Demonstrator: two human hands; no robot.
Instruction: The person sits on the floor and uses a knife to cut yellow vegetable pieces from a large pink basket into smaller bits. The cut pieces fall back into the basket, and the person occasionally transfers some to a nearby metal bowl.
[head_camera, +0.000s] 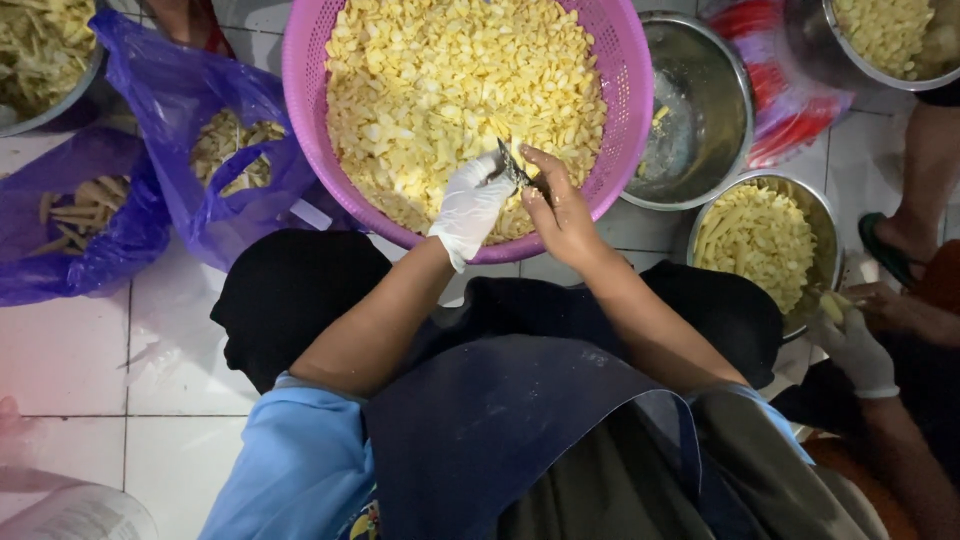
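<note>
White-gloved left hand (468, 208) pinches a small, likely slippery pale piece (507, 172) by its end while the bare right hand (560, 210) grips a knife (513, 166) over the pink basket (300, 70).

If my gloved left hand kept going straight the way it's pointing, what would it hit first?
Most likely the small blade that the right hand holds just beyond the left hand; past it lies the pile of cut yellow pieces in the pink basket. Depth is unclear.

Small knife (513, 166): dark blade, tilted, pinched between gloved left hand (468, 205) and bare right hand (556, 208). Pink basket (610, 60): round, perforated, heaped with pale yellow cut pieces (450, 80), directly beyond both hands.
</note>
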